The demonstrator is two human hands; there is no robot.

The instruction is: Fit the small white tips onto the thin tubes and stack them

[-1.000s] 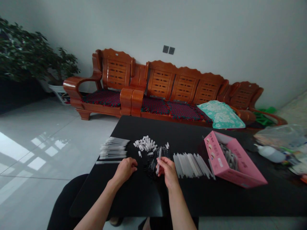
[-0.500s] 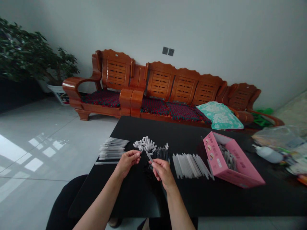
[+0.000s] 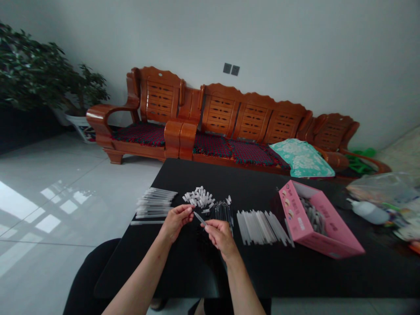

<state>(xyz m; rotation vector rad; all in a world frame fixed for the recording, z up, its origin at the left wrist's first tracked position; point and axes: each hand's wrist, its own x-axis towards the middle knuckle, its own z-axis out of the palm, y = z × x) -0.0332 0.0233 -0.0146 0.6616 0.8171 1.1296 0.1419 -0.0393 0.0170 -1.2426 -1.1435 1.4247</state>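
Note:
My right hand (image 3: pixel 220 236) is closed around a slim whitish pen barrel (image 3: pixel 199 218), its pointed end tilted up toward my left hand. My left hand (image 3: pixel 179 220) pinches thumb and fingers together close to that tip; a small dark bit seems to show at the fingertips, too small to name. Just beyond the hands lies a heap of short white caps (image 3: pixel 198 197). Thin dark refills (image 3: pixel 224 212) lie in a bunch right of the heap. Small black pieces (image 3: pixel 202 235) lie under my hands, partly hidden.
White pens (image 3: pixel 154 203) lie in a row at the left of the black table (image 3: pixel 262 271). More whitish barrels (image 3: pixel 260 226) lie right of the refills, beside a pink box (image 3: pixel 323 218) of grey pieces. A white bottle (image 3: pixel 369 211) and plastic bags stand far right. A wooden sofa (image 3: pixel 219 116) stands behind.
My right hand has lowered the pen barrel slightly and turned it more toward my left hand, so its tip is now near the left fingertips. The left hand has barely moved.

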